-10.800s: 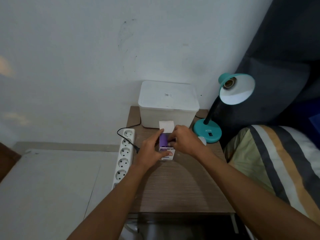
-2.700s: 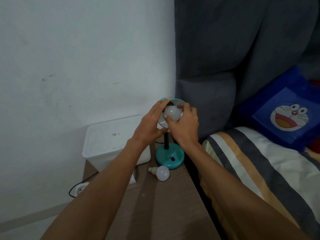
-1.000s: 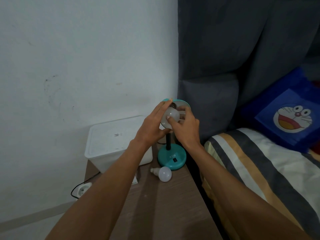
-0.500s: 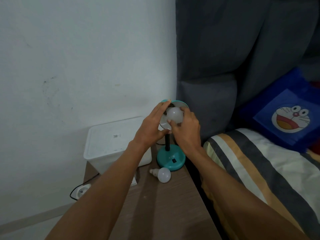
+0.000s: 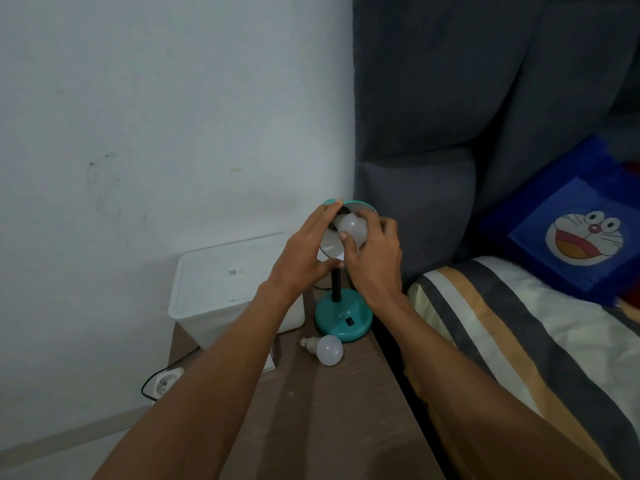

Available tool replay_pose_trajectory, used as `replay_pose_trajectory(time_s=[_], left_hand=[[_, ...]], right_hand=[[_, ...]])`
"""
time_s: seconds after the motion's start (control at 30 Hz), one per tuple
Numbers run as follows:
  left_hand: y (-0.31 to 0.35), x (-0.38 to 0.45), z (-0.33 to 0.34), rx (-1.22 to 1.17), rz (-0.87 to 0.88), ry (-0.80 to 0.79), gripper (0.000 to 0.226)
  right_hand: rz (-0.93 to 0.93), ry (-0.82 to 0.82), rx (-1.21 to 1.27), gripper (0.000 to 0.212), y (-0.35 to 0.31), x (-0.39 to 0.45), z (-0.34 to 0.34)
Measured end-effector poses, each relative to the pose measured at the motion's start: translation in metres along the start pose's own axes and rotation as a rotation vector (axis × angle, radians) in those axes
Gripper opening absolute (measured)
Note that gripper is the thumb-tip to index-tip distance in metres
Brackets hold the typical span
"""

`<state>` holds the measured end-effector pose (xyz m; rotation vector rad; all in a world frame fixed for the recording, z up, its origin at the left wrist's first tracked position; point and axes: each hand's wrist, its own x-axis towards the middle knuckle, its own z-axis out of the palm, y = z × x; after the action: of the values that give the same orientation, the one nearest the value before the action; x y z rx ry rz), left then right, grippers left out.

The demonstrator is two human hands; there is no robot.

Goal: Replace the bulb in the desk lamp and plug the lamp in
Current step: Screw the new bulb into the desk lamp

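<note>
The teal desk lamp point(image 5: 344, 320) stands on the wooden bedside table point(image 5: 311, 410), its shade turned toward me. My left hand point(image 5: 304, 251) grips the rim of the lamp shade point(image 5: 330, 247). My right hand point(image 5: 375, 261) has its fingers closed around a white bulb point(image 5: 352, 227) that sits in the shade at the socket. A second white bulb point(image 5: 327, 348) lies loose on the table in front of the lamp base. The white power strip point(image 5: 166, 380) with a black cord shows at the table's left edge, mostly hidden.
A white lidded box point(image 5: 228, 282) stands against the wall behind my left forearm. A small bulb carton point(image 5: 272, 358) peeks out under that arm. A grey headboard point(image 5: 433, 168), striped bedding point(image 5: 519, 341) and a blue cartoon pillow point(image 5: 571, 233) lie to the right.
Earlier both hands were at the bulb carton on the table. In the last second my hands have stayed on the shade and bulb, with my right fingers shifting slightly around the bulb.
</note>
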<state>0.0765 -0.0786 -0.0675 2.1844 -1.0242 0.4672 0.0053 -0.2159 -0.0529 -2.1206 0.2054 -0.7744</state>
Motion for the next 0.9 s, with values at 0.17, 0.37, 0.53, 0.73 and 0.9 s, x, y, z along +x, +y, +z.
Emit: replay_pose_trajectory(time_s=[0.17,0.37,0.53,0.73,0.9], left_hand=[[0.002,0.000,-0.002,-0.006,-0.009,0.015,0.096],[-0.001,-0.001,-0.002,0.014,0.000,0.008,0.100],[0.003,0.001,0.001,0.001,0.002,0.001,0.097],[0.003,0.003,-0.002,-0.008,0.006,0.000,0.096],[0.001,0.001,-0.002,0.004,0.006,-0.001,0.100]], right_hand=[[0.035,-0.018,-0.036,0.055,0.003,0.003,-0.001],[0.014,0.005,-0.092,0.051,0.002,0.008,-0.004],[-0.019,0.003,-0.089,0.048,-0.003,0.007,-0.002],[-0.037,-0.049,-0.107,0.055,0.002,0.007,-0.005],[0.056,0.013,-0.055,0.051,-0.002,0.014,-0.006]])
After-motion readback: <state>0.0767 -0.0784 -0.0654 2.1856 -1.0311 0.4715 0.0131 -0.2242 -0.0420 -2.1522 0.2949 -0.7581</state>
